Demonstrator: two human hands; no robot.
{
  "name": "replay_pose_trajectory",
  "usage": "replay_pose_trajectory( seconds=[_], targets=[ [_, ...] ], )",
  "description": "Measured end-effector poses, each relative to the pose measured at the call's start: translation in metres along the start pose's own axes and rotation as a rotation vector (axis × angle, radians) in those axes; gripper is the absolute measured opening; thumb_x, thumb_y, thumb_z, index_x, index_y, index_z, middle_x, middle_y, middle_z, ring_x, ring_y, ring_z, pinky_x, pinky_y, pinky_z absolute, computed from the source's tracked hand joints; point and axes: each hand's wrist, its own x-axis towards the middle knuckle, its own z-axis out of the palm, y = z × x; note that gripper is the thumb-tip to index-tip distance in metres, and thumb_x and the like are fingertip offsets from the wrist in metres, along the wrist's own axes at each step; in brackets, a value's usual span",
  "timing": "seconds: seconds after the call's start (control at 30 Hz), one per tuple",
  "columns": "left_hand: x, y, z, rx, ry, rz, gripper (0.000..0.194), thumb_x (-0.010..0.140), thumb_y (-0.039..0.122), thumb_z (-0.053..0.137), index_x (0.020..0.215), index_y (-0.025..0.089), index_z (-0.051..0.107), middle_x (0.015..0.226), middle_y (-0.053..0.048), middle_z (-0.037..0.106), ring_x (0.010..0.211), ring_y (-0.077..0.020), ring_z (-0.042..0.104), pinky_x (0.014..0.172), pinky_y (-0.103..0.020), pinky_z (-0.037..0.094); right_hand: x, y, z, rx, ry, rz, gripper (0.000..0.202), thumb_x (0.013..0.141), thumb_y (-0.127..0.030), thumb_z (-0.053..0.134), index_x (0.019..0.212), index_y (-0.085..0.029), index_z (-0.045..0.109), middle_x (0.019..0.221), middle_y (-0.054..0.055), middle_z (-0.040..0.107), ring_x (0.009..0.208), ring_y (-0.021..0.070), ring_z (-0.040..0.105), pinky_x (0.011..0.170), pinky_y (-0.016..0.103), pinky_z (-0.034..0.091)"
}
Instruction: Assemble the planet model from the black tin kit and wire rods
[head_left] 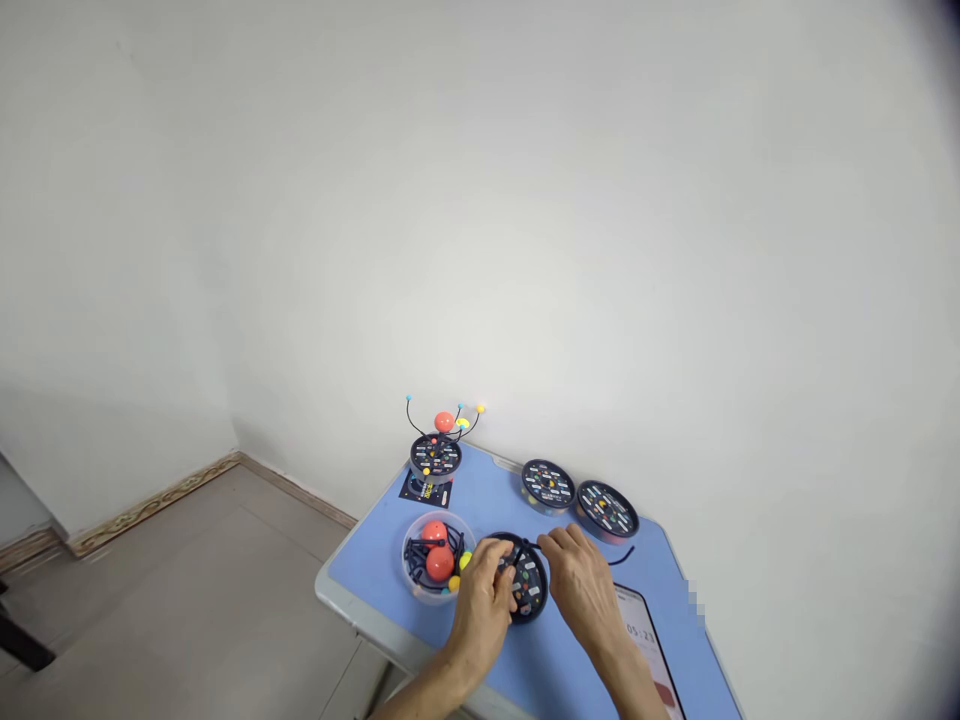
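Observation:
A round black disc (531, 590) with coloured dots and small labels lies on the blue table, partly under my hands. My left hand (484, 598) is closed on a dark stem that stands over the disc. To its right, my right hand (579, 575) pinches a thin black curved rod (622, 559), whose free end sticks out to the right past the fingers. The rod's inner end meets the stem between my hands. Left of the disc, a clear round tub (406, 577) holds red balls, black rods and small yellow and orange balls.
An assembled model (436, 456) with a red ball and curved arms stands at the table's back left, on a dark card (415, 488). Two round containers (548, 484) (607, 510) sit along the back edge. A phone (651, 645) lies right of my right forearm.

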Motion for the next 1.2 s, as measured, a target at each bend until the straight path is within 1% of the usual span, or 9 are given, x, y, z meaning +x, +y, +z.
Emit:
replay_pose_trajectory(
  seconds=[0.1,0.2,0.27,0.33,0.43,0.57,0.73,0.9,1.2],
  targets=[
    [0.003,-0.004,0.003,0.027,-0.002,-0.011,0.030,0.089,0.025,0.042,0.111,0.019,0.061,0.109,-0.008,0.063,0.056,-0.0107,0.059,0.046,-0.025,0.053,0.001,-0.001,0.001,-0.013,-0.036,0.002,0.025,0.083,0.002,0.059,0.073,-0.020,0.069,0.073,0.002,0.067,0.075,0.0197,0.053,0.067,0.029,0.033],
    [0.006,-0.005,0.006,0.110,-0.006,0.030,0.034,0.089,0.019,0.041,0.116,0.020,0.061,0.113,-0.009,0.065,0.083,-0.0179,0.067,0.071,-0.033,0.060,0.002,-0.001,0.000,-0.022,-0.078,0.005,0.025,0.082,0.002,0.059,0.076,-0.020,0.070,0.074,0.002,0.067,0.076,0.0198,0.055,0.067,0.029,0.034],
    [0.009,-0.005,0.008,0.195,0.001,0.078,0.036,0.088,0.016,0.041,0.118,0.019,0.061,0.116,-0.010,0.066,0.103,-0.0220,0.064,0.091,-0.041,0.054,0.002,-0.001,0.001,-0.026,-0.108,0.005,0.026,0.083,0.002,0.059,0.078,-0.020,0.071,0.075,0.002,0.068,0.077,0.0200,0.055,0.068,0.029,0.034],
    [0.012,-0.004,0.009,0.271,-0.001,0.100,0.038,0.088,0.013,0.041,0.120,0.016,0.060,0.119,-0.012,0.066,0.112,-0.0243,0.060,0.100,-0.045,0.048,0.003,-0.001,0.001,-0.030,-0.140,0.006,0.026,0.084,0.002,0.058,0.079,-0.020,0.072,0.077,0.003,0.068,0.078,0.0202,0.056,0.068,0.029,0.034],
    [0.018,-0.001,0.011,0.337,-0.042,0.103,0.038,0.089,0.011,0.037,0.118,0.015,0.062,0.114,-0.013,0.067,0.107,-0.0248,0.062,0.094,-0.044,0.049,0.006,-0.001,0.001,-0.038,-0.189,0.000,0.027,0.084,0.002,0.056,0.081,-0.020,0.072,0.078,0.003,0.069,0.079,0.0206,0.057,0.069,0.030,0.033],
    [0.026,0.006,0.011,0.404,-0.122,0.104,0.036,0.088,0.006,0.037,0.101,0.016,0.068,0.101,-0.011,0.070,0.094,-0.0243,0.065,0.084,-0.039,0.051,0.008,-0.002,0.000,-0.052,-0.246,-0.011,0.029,0.084,0.003,0.055,0.083,-0.020,0.072,0.080,0.004,0.069,0.081,0.0212,0.058,0.070,0.031,0.033],
    [0.028,0.010,0.010,0.499,-0.135,-0.001,0.035,0.082,0.000,0.039,0.093,0.015,0.069,0.097,-0.010,0.070,0.094,-0.0238,0.064,0.086,-0.037,0.048,0.008,-0.005,0.001,-0.055,-0.317,-0.012,0.031,0.083,0.005,0.053,0.083,-0.020,0.072,0.084,0.005,0.070,0.085,0.0219,0.059,0.071,0.032,0.033],
    [0.026,0.009,0.012,0.628,-0.158,-0.067,0.035,0.082,-0.002,0.041,0.102,0.012,0.067,0.106,-0.012,0.066,0.102,-0.0232,0.061,0.090,-0.035,0.046,0.008,-0.007,0.005,-0.041,-0.386,-0.018,0.031,0.081,0.004,0.053,0.084,-0.020,0.071,0.086,0.006,0.070,0.088,0.0227,0.059,0.073,0.032,0.032],
    [0.026,-0.003,0.020,0.791,-0.203,-0.145,0.036,0.082,-0.002,0.041,0.105,0.007,0.068,0.112,-0.018,0.066,0.106,-0.0293,0.062,0.094,-0.040,0.046,0.011,-0.007,0.016,-0.038,-0.445,-0.052,0.029,0.079,0.005,0.053,0.083,-0.018,0.070,0.090,0.007,0.070,0.093,0.0231,0.059,0.075,0.032,0.030]
  ],
)
